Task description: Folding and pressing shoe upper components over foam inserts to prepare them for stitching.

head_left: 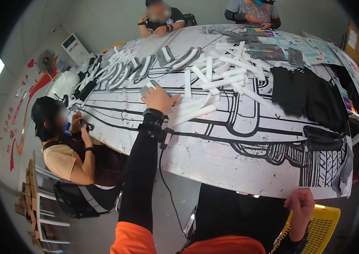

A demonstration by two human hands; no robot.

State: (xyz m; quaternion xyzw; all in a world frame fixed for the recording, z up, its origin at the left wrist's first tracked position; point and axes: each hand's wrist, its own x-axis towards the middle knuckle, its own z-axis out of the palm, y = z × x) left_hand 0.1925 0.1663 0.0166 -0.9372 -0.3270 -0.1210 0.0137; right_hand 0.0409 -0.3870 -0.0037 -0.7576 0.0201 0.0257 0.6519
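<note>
My left hand (159, 100) reaches far over the table, its thumb spread out to the right. Its fingertips rest at a small grey fabric piece with a white strip on it (149, 87), partly hidden by the hand. Just right of this hand lie loose white foam strips (194, 113). My right hand (301, 204) hangs by the table's near edge at the lower right, its fingers loosely bent and apart, with nothing visible in them. Beyond my left hand, several grey fabric sleeves with white foam strips (144, 67) lie in a row.
A heap of white foam strips (226, 70) covers the table's middle. Black fabric pieces (306, 95) lie at the right, grey ones (264, 51) farther back. One person (75, 148) works at the left, two sit or stand at the far side. A yellow chair (325, 226) stands behind my right hand.
</note>
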